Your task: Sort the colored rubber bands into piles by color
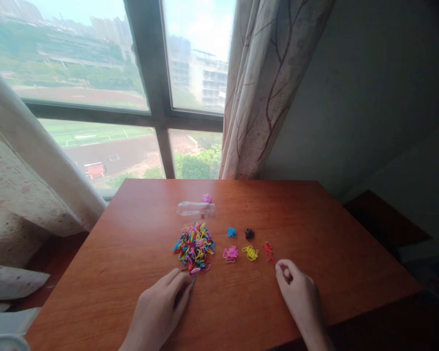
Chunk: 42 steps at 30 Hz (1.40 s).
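The pile (195,246) is multicoloured — the blue heap (231,233), black heap (249,234), pink heap (230,254), yellow heap (250,253) and red heap (268,249) are each plain. The table (131,234) is reddish-brown, one curtain (259,87) — pale with dark branches.

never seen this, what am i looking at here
There is no machine: a person works bare-handed. The one picture comes from a camera on that person's head, looking forward and down. On the table lie a mixed pile of coloured loops, a blue pile, black pile, pink pile, yellow pile and red pile, and a bottle on its side. The left hand is at the mixed pile's near edge; whether it grips a loop is unclear. The right hand seems to pinch a red loop.
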{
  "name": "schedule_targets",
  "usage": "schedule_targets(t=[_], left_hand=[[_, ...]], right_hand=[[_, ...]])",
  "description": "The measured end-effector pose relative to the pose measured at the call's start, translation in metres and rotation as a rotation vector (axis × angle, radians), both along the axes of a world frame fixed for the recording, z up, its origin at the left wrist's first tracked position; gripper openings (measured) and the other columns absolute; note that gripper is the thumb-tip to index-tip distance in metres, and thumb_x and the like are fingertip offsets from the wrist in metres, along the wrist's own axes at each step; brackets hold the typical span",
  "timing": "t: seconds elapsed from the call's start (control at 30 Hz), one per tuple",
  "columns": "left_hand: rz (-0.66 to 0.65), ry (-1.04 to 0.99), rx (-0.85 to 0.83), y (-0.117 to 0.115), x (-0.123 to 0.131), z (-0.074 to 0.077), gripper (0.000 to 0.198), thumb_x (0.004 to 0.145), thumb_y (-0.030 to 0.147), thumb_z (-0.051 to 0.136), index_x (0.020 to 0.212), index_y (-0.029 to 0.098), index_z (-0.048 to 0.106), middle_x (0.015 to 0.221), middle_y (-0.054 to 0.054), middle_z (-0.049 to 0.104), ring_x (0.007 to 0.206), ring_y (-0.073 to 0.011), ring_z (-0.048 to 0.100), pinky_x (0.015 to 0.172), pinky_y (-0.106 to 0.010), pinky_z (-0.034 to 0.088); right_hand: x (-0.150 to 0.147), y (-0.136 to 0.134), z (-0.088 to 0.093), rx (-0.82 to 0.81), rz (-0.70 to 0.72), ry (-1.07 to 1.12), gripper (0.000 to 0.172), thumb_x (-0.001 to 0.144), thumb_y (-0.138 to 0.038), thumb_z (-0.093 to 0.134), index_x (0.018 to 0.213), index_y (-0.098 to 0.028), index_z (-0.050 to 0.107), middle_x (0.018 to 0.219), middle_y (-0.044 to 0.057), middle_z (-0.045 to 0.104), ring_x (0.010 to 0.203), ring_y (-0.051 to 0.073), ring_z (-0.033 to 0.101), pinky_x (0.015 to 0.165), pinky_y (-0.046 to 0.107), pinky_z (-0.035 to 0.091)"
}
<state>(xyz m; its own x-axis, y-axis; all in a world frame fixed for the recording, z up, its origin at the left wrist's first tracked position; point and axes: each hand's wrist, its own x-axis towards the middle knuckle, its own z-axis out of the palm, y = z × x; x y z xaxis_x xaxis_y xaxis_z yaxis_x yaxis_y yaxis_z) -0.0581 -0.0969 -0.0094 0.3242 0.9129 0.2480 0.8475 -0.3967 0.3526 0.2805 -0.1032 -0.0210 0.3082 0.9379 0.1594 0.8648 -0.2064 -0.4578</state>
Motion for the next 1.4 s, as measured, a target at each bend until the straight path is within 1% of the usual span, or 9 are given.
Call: schedule_targets(t=[0.13, 0.27, 0.43, 0.73, 0.9, 1.07, 1.17, 1.27, 1.4], left_hand=[[-0.002, -0.013, 0.009, 0.000, 0.000, 0.000, 0.014, 0.094, 0.027, 0.049, 0.087, 0.027, 0.061, 0.082, 0.004, 0.067, 0.071, -0.0142, 0.069, 0.060, -0.023, 0.048], [0.000, -0.017, 0.000, 0.000, 0.001, 0.001, 0.014, 0.094, 0.028, 0.049, 0.088, 0.027, 0.061, 0.083, 0.004, 0.067, 0.072, -0.0140, 0.069, 0.061, -0.023, 0.048], [-0.001, -0.016, 0.001, 0.002, 0.001, 0.002, 0.014, 0.094, 0.028, 0.048, 0.088, 0.027, 0.061, 0.083, 0.004, 0.067, 0.072, -0.0137, 0.069, 0.062, -0.023, 0.048], [0.009, -0.029, 0.007, 0.002, 0.001, 0.001, 0.015, 0.094, 0.029, 0.049, 0.088, 0.028, 0.062, 0.083, 0.004, 0.068, 0.073, -0.0146, 0.069, 0.061, -0.023, 0.049], [0.011, -0.060, 0.014, 0.002, 0.001, 0.003, 0.015, 0.092, 0.029, 0.049, 0.087, 0.028, 0.063, 0.084, 0.003, 0.070, 0.072, -0.0138, 0.069, 0.062, -0.022, 0.050], [0.018, -0.051, 0.027, 0.002, 0.001, 0.004, 0.016, 0.093, 0.030, 0.049, 0.086, 0.027, 0.063, 0.084, 0.002, 0.070, 0.072, -0.0141, 0.069, 0.062, -0.021, 0.051], [0.000, -0.083, 0.031, 0.001, 0.000, 0.003, 0.015, 0.093, 0.029, 0.049, 0.086, 0.027, 0.062, 0.083, 0.003, 0.069, 0.071, -0.0139, 0.069, 0.061, -0.021, 0.050], [-0.015, -0.156, 0.026, -0.002, -0.002, 0.003, 0.013, 0.093, 0.027, 0.049, 0.089, 0.026, 0.061, 0.083, 0.003, 0.068, 0.068, -0.0119, 0.068, 0.061, -0.019, 0.050], [-0.036, -0.231, 0.015, 0.001, -0.001, 0.005, 0.013, 0.094, 0.024, 0.048, 0.092, 0.024, 0.060, 0.081, 0.002, 0.065, 0.063, -0.0095, 0.063, 0.060, -0.017, 0.048]], right_hand=[[0.003, -0.007, 0.002, -0.054, 0.001, -0.027, 0.027, 0.088, -0.042, 0.045, 0.078, -0.027, 0.065, 0.054, -0.001, 0.057, 0.049, 0.017, 0.057, 0.046, 0.026, 0.029], [0.000, -0.001, 0.000, -0.050, 0.012, -0.028, 0.027, 0.087, -0.041, 0.044, 0.076, -0.026, 0.064, 0.054, -0.001, 0.056, 0.049, 0.017, 0.056, 0.047, 0.026, 0.029], [-0.003, 0.006, -0.002, -0.026, -0.001, -0.018, 0.029, 0.088, -0.042, 0.044, 0.079, -0.026, 0.066, 0.057, 0.000, 0.059, 0.051, 0.017, 0.057, 0.048, 0.026, 0.030], [0.000, 0.001, 0.002, 0.020, -0.039, 0.013, 0.031, 0.089, -0.045, 0.044, 0.082, -0.025, 0.067, 0.061, 0.002, 0.063, 0.055, 0.018, 0.061, 0.051, 0.026, 0.036], [-0.007, 0.011, 0.001, 0.093, -0.034, 0.036, 0.037, 0.090, -0.048, 0.043, 0.085, -0.023, 0.068, 0.063, 0.003, 0.065, 0.056, 0.018, 0.062, 0.054, 0.025, 0.039], [-0.012, 0.022, -0.003, 0.099, -0.038, 0.059, 0.042, 0.092, -0.050, 0.040, 0.089, -0.021, 0.069, 0.064, 0.005, 0.066, 0.059, 0.020, 0.064, 0.055, 0.027, 0.039], [-0.013, 0.021, -0.004, 0.109, -0.042, 0.065, 0.040, 0.092, -0.049, 0.042, 0.092, -0.020, 0.070, 0.066, 0.005, 0.067, 0.060, 0.021, 0.064, 0.056, 0.027, 0.039], [-0.016, 0.017, -0.004, 0.135, -0.026, 0.088, 0.036, 0.093, -0.045, 0.044, 0.093, -0.019, 0.069, 0.068, 0.005, 0.067, 0.060, 0.020, 0.064, 0.057, 0.027, 0.039], [-0.035, 0.012, -0.001, 0.175, 0.045, 0.162, 0.032, 0.095, -0.041, 0.046, 0.091, -0.019, 0.069, 0.066, 0.004, 0.066, 0.057, 0.018, 0.062, 0.058, 0.025, 0.041]])
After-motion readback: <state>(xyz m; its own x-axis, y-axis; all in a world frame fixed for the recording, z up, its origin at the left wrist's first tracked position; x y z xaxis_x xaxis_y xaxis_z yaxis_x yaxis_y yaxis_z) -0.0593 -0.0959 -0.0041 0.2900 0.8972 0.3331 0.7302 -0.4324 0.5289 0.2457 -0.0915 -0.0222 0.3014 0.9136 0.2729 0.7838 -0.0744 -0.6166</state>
